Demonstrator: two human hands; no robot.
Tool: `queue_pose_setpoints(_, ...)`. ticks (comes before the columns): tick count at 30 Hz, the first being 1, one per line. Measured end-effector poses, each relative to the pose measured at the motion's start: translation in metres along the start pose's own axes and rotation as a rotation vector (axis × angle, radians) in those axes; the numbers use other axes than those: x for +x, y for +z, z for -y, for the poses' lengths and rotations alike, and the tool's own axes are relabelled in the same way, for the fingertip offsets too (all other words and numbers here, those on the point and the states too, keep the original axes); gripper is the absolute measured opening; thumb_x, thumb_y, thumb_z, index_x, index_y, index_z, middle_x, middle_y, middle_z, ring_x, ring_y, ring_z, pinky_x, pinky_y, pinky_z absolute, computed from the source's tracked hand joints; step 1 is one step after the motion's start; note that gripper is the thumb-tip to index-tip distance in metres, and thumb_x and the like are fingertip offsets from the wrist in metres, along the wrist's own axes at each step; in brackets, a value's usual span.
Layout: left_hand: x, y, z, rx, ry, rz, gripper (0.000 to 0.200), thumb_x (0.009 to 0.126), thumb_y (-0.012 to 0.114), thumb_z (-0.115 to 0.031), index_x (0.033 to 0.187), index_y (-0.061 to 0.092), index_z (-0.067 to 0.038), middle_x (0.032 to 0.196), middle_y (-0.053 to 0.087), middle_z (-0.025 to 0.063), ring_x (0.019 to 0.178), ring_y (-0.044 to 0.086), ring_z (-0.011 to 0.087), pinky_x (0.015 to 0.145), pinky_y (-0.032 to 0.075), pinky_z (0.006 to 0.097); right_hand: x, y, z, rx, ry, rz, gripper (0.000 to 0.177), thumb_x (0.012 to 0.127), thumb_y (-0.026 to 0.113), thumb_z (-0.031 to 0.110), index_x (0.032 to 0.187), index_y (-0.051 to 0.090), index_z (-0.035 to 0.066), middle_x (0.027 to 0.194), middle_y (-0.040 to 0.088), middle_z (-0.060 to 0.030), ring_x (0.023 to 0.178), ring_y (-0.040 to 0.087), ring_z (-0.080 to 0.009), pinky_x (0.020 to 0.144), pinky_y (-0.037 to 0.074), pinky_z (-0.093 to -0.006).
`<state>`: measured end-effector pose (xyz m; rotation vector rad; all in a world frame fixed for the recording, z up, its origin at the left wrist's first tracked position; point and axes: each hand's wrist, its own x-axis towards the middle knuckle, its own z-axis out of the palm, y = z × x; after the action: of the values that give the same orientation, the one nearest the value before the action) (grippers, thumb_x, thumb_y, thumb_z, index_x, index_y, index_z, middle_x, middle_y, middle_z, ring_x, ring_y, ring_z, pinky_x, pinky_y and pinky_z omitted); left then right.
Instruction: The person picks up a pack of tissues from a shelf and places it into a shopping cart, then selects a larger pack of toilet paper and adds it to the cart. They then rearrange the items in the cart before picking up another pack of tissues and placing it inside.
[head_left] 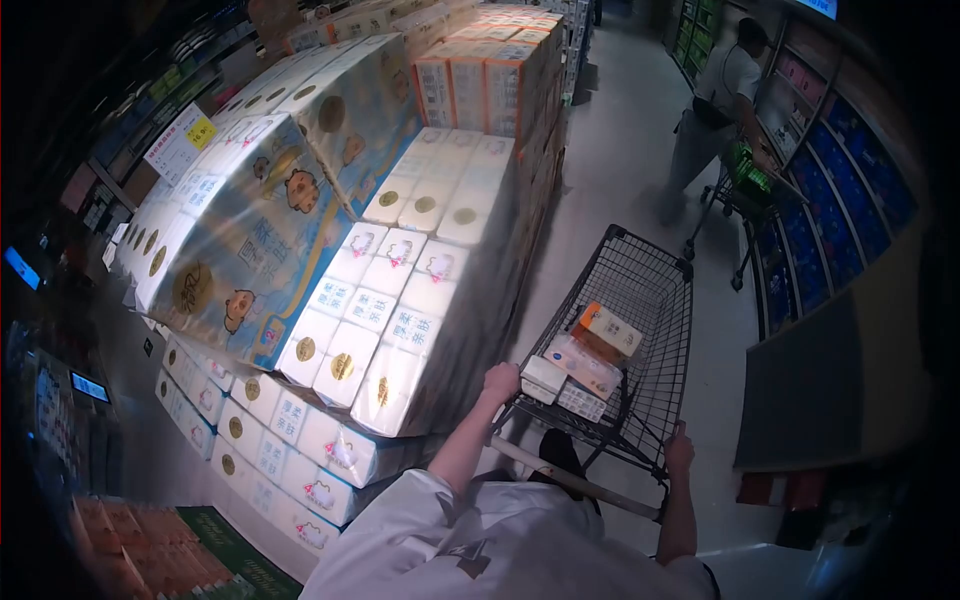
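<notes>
A dark wire shopping cart [655, 345] stands in front of me, its pale handlebar [560, 475] close to my body. My left hand [502, 381] is closed on the near left corner of the basket rim. On the near right corner, my right hand [680, 450] grips the frame. Inside the basket lie an orange and white pack of tissues [608, 335], a pale pink pack [583, 367], and small white packs [544, 378] next to my left hand.
Wrapped tissue packs [400, 300] are piled high along my left, close to the cart. Orange-edged packs [490, 80] stand farther back. Ahead on the right, a person [715, 100] handles another cart [745, 190] beside shelves of blue packs [850, 190]. The aisle floor [610, 150] runs forward between them.
</notes>
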<state>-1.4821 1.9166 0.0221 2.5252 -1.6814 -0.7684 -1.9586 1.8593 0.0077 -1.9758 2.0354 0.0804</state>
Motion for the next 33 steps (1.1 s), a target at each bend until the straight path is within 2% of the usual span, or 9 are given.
queue_pose_setpoints(11, 0.082, -0.023, -0.025, -0.036, -0.067, -0.019, 0.024, 0.089, 0.052, -0.013, 0.101, 0.071, -0.005, 0.102, 0.071, 0.0187, 0.097, 0.07, 0.0349, 0.084, 0.057, 0.0449, 0.126, -0.02, 0.017, 0.023, -0.078, 0.073, 0.036, 0.09, 0.047, 0.01, 0.126, 0.053, 0.011, 0.091, 0.068, -0.0238, 0.087, 0.068, -0.0407, 0.073, 0.053, -0.0515)
queue_pose_setpoints(14, 0.105, -0.026, -0.035, -0.036, -0.064, -0.03, 0.023, 0.089, 0.053, -0.014, 0.1, 0.072, -0.005, 0.1, 0.071, 0.0187, 0.095, 0.07, 0.0352, 0.083, 0.057, 0.0451, 0.158, -0.03, 0.015, 0.054, -0.094, 0.012, 0.035, 0.088, 0.054, 0.008, 0.122, 0.049, 0.014, 0.082, 0.066, -0.0236, 0.08, 0.066, -0.0425, 0.069, 0.052, -0.0528)
queue_pose_setpoints(16, 0.124, -0.032, -0.043, -0.043, -0.056, -0.031, 0.022, 0.088, 0.055, -0.015, 0.098, 0.072, -0.005, 0.098, 0.071, 0.0191, 0.094, 0.07, 0.0355, 0.083, 0.057, 0.0453, 0.184, -0.033, 0.014, 0.047, -0.123, 0.004, 0.034, 0.088, 0.055, 0.008, 0.121, 0.049, 0.014, 0.081, 0.066, -0.0224, 0.08, 0.067, -0.042, 0.068, 0.052, -0.0529)
queue_pose_setpoints(20, 0.154, -0.042, -0.063, -0.059, -0.061, -0.042, 0.021, 0.086, 0.058, -0.017, 0.096, 0.072, -0.005, 0.096, 0.072, 0.0193, 0.093, 0.07, 0.0344, 0.082, 0.057, 0.0453, 0.229, -0.055, 0.016, 0.058, -0.118, -0.002, 0.03, 0.088, 0.055, 0.01, 0.118, 0.049, 0.014, 0.081, 0.065, -0.0204, 0.08, 0.067, -0.0412, 0.068, 0.051, -0.053)
queue_pose_setpoints(22, 0.172, -0.044, -0.07, -0.051, -0.043, -0.068, 0.022, 0.085, 0.06, -0.019, 0.097, 0.072, -0.005, 0.096, 0.072, 0.0187, 0.093, 0.071, 0.0334, 0.082, 0.057, 0.045, 0.246, -0.077, 0.028, 0.057, -0.081, 0.036, 0.037, 0.087, 0.054, 0.012, 0.124, 0.051, 0.013, 0.088, 0.068, -0.0214, 0.087, 0.068, -0.0405, 0.074, 0.052, -0.0518)
queue_pose_setpoints(23, 0.18, -0.047, -0.075, -0.048, -0.048, -0.065, 0.024, 0.086, 0.06, -0.023, 0.098, 0.072, -0.005, 0.098, 0.071, 0.0194, 0.094, 0.07, 0.0348, 0.083, 0.057, 0.0456, 0.256, -0.088, 0.03, 0.058, -0.062, 0.05, 0.04, 0.087, 0.053, 0.013, 0.127, 0.053, 0.012, 0.091, 0.069, -0.022, 0.09, 0.068, -0.0402, 0.077, 0.053, -0.0512)
queue_pose_setpoints(25, 0.195, -0.055, -0.085, -0.041, -0.057, -0.062, 0.03, 0.086, 0.061, -0.03, 0.1, 0.072, -0.005, 0.102, 0.07, 0.0209, 0.096, 0.069, 0.0376, 0.085, 0.056, 0.0469, 0.28, -0.095, 0.027, 0.065, -0.069, 0.048, 0.041, 0.086, 0.055, 0.013, 0.127, 0.053, 0.012, 0.091, 0.069, -0.0215, 0.089, 0.068, -0.0398, 0.075, 0.053, -0.0507)
queue_pose_setpoints(28, 0.205, -0.073, -0.109, -0.008, -0.07, -0.024, 0.021, 0.086, 0.06, -0.019, 0.098, 0.071, -0.006, 0.098, 0.071, 0.0168, 0.093, 0.07, 0.0342, 0.081, 0.057, 0.0449, 0.308, -0.107, 0.023, 0.053, -0.066, 0.026, 0.041, 0.086, 0.056, 0.013, 0.127, 0.052, 0.013, 0.089, 0.068, -0.0214, 0.085, 0.068, -0.0401, 0.072, 0.054, -0.0506)
queue_pose_setpoints(33, 0.24, -0.082, -0.119, -0.009, -0.113, -0.032, 0.021, 0.087, 0.058, -0.017, 0.1, 0.07, -0.006, 0.102, 0.07, 0.0184, 0.095, 0.07, 0.0349, 0.081, 0.057, 0.0454, 0.36, -0.105, 0.031, 0.064, -0.144, -0.054, 0.04, 0.085, 0.056, 0.011, 0.125, 0.051, 0.014, 0.084, 0.065, -0.0213, 0.079, 0.066, -0.0409, 0.068, 0.053, -0.0515)
